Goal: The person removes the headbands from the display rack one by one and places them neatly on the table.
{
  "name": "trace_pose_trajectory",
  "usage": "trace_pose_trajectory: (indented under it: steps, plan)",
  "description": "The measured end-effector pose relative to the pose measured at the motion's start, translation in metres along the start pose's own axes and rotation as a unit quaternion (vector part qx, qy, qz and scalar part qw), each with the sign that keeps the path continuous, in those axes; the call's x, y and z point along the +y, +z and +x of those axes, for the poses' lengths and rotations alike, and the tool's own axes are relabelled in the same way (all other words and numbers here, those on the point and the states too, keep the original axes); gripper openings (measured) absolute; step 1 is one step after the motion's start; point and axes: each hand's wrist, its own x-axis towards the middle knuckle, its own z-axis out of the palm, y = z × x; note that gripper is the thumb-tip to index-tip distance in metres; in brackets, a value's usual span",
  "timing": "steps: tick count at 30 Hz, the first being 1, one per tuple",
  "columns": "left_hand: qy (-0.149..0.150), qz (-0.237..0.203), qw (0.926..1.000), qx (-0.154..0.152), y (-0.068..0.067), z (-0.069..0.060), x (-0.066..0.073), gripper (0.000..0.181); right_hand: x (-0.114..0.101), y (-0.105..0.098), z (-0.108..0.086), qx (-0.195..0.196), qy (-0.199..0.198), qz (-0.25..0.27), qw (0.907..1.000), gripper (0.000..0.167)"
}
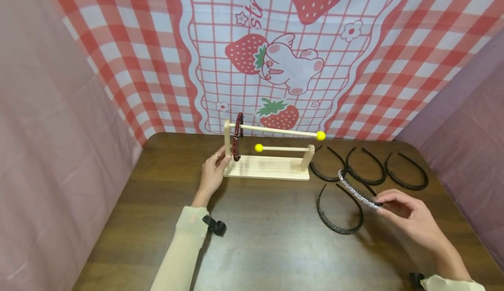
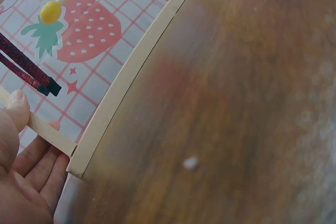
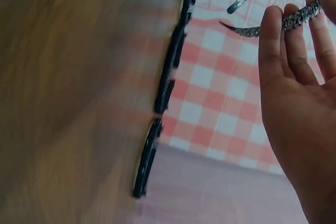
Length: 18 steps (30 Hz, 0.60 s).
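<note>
A silver glittery headband (image 1: 356, 191) is held up off the table by one end, pinched between the thumb and fingers of my right hand (image 1: 411, 219). The right wrist view shows the same headband (image 3: 299, 19) lying along the fingers. My left hand (image 1: 212, 173) grips the left upright of a wooden stand (image 1: 267, 168), thumb on one side and fingers on the other, as the left wrist view shows at the post (image 2: 52, 134). On the stand's upper rod (image 1: 279, 130), close to that upright, hangs a dark red headband (image 1: 237, 138).
Several black toothed headbands lie on the brown table (image 1: 252, 238) at the right, one (image 1: 340, 229) nearer than the others. The stand's rods end in yellow balls (image 1: 320, 135). A lower rod (image 1: 285, 149) points left. Behind hangs a strawberry-printed cloth (image 1: 212, 76).
</note>
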Motion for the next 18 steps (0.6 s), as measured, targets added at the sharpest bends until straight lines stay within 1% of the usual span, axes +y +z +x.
trace_pose_trajectory:
  steps: [2,3,4,5,7,10,11,14,16,17,18]
  plan:
    - [0.001,0.004,1.0000,0.004,-0.001,0.000,-0.001,0.041,0.001,-0.004,-0.004,-0.009,0.002,-0.015,0.9998,0.042]
    - [-0.003,0.005,1.0000,0.003,-0.001,-0.002,0.005,0.042,0.001,-0.006,-0.007,-0.012,0.004,-0.022,0.9997,0.042]
    - [-0.005,0.007,1.0000,0.003,-0.001,-0.003,0.006,0.041,0.003,-0.008,-0.009,-0.014,-0.002,-0.015,0.9998,0.043]
    - [-0.010,0.009,0.9999,0.001,-0.001,-0.004,0.011,0.042,0.004,-0.009,-0.011,-0.014,-0.007,0.001,0.9999,0.043]
    - [-0.019,0.014,0.9997,-0.001,-0.001,-0.004,0.015,0.041,0.007,-0.013,-0.016,-0.008,-0.017,0.020,0.9996,0.044]
    - [-0.028,0.016,0.9995,-0.004,-0.001,-0.006,0.019,0.041,0.010,-0.019,-0.025,0.009,-0.021,0.028,0.9993,0.043]
    - [-0.020,0.011,0.9997,-0.003,-0.001,-0.005,0.015,0.041,0.010,-0.021,-0.028,0.014,-0.011,0.017,0.9997,0.043]
    - [-0.017,0.015,0.9997,0.000,-0.001,-0.006,0.015,0.040,0.008,-0.027,-0.036,0.023,0.026,-0.023,0.9991,0.040]
    - [-0.019,0.016,0.9997,-0.001,-0.001,-0.006,0.016,0.040,0.008,-0.031,-0.041,0.020,0.034,-0.042,0.9983,0.039]
    - [-0.021,0.017,0.9996,-0.002,-0.001,-0.006,0.016,0.041,0.008,-0.032,-0.043,0.019,0.044,-0.062,0.9970,0.039]
    - [-0.033,0.022,0.9992,-0.005,-0.001,-0.006,0.021,0.041,0.008,-0.033,-0.045,0.017,0.046,-0.073,0.9961,0.039]
